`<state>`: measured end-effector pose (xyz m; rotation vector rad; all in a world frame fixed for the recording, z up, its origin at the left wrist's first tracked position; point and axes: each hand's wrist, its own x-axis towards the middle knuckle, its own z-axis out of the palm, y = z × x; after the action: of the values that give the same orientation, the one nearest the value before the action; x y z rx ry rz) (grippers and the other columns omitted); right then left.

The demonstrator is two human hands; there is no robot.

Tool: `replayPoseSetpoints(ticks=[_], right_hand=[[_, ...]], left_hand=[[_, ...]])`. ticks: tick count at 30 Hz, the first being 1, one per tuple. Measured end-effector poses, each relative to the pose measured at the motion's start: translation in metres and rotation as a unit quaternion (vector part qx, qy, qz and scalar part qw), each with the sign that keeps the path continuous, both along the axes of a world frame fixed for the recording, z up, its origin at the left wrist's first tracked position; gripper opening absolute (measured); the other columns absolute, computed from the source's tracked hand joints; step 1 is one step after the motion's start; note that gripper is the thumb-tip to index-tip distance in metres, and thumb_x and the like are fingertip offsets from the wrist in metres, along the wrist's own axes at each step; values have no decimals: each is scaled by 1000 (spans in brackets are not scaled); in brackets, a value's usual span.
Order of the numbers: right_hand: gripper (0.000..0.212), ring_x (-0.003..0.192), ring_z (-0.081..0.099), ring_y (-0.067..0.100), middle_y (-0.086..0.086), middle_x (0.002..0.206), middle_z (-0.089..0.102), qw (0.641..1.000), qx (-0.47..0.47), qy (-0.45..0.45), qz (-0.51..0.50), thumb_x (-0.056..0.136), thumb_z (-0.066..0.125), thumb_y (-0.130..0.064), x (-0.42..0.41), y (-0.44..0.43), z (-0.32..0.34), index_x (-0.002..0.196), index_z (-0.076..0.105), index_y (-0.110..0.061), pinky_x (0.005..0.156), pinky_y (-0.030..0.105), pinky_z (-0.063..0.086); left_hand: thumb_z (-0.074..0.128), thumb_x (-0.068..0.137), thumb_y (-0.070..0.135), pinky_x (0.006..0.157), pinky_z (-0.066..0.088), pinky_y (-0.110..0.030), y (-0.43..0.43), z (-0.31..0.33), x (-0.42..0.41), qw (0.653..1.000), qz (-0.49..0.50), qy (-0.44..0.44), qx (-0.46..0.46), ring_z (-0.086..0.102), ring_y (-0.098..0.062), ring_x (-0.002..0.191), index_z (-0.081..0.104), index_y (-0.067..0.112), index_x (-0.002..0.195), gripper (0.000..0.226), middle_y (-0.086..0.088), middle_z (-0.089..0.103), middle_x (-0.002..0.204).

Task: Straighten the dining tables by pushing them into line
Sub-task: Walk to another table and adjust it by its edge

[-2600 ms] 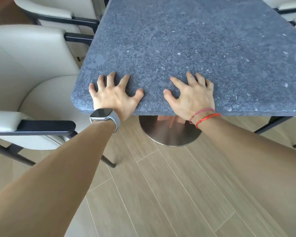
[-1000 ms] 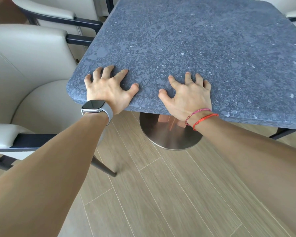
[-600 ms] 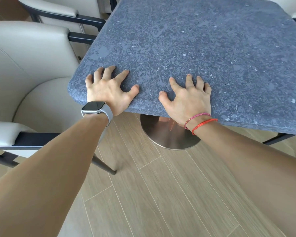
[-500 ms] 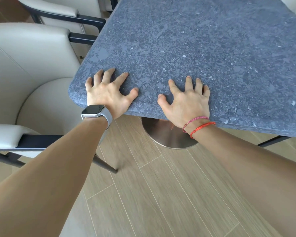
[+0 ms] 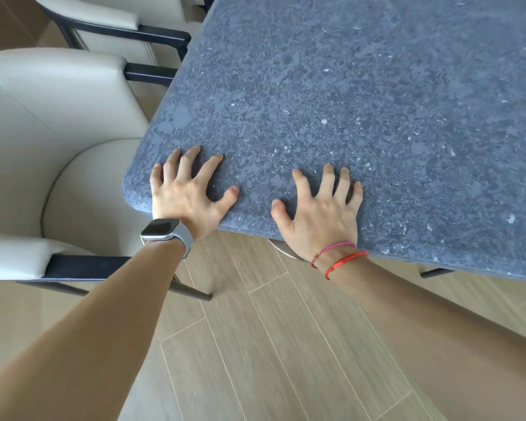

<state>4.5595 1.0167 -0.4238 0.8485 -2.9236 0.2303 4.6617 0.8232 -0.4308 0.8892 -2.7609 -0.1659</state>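
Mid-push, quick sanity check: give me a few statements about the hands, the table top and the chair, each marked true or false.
1. The left hand and the right hand both press on the near edge of the dark table top, fingers spread. True.
2. The watch sits on the right wrist. False: it is on the left wrist; the right wrist bears two cord bracelets.
3. A cream armchair stands at the table's left side. True.
4. The left hand grips the armchair's armrest. False: it lies on the table top near its corner.
5. The floor is carpeted. False: it shows wood-look planks.
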Motion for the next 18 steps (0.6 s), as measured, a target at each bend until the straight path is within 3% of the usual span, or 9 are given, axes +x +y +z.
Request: replayPoseSetpoints(ticks=[14,18], right_hand=[[74,144,24,48,22,154,34,999,26,-30,-3,84,30,-71,-1,-1,5,146,42,-33,115,66,15],[77,146,19,45,19,158,28,997,33,-64,0,83,24,-74,-1,1,14,148,36,-36,118,65,12]], left_hand=[[28,82,81,122,12,-58,-3,2,0,999,-2,-37,5,23,-34,151,41,42,149,79,-2,34,161],[21,71,87,124,2,-55,-4,17,2,994,-23,-59,85,12,-30,155,34,45,152,92,1,25,166]])
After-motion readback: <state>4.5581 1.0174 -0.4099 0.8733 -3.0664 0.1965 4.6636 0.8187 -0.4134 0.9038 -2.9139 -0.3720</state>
